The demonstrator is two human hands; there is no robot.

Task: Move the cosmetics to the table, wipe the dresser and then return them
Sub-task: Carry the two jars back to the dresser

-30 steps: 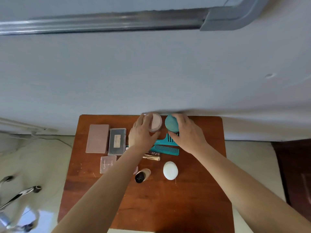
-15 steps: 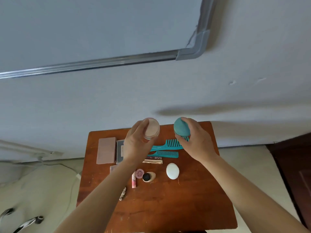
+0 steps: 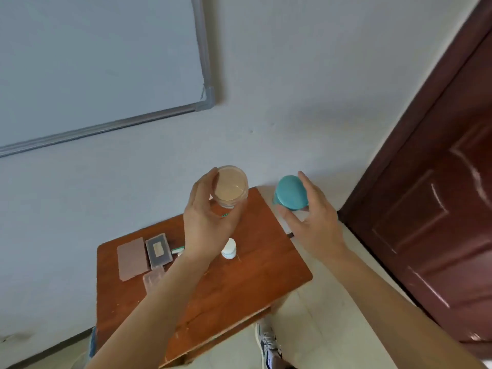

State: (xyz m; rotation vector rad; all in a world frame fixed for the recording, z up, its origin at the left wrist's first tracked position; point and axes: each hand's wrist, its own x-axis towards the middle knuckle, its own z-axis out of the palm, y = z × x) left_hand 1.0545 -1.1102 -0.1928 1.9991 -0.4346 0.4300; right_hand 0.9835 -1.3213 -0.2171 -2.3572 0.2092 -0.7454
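My left hand [image 3: 210, 222] holds a round clear jar of beige powder [image 3: 231, 186], lifted above the far edge of the brown wooden dresser top [image 3: 239, 283]. My right hand [image 3: 311, 222] grips a teal egg-shaped case [image 3: 290, 192], raised past the dresser's right corner. On the dresser lie a pink palette [image 3: 132, 258], a grey-framed palette [image 3: 159, 251], a small clear pink case [image 3: 154, 278] and a white egg-shaped case [image 3: 229, 249]. My left forearm hides the other small items.
A whiteboard [image 3: 93, 62] hangs on the grey wall at the upper left. A dark red door [image 3: 439, 209] stands at the right. Pale floor tiles [image 3: 319, 328] and my shoe [image 3: 269, 344] show below the dresser's right edge.
Both hands lifted the jar and the teal case off the dresser and carried them up and to the right. The view swung right, bringing the door in.
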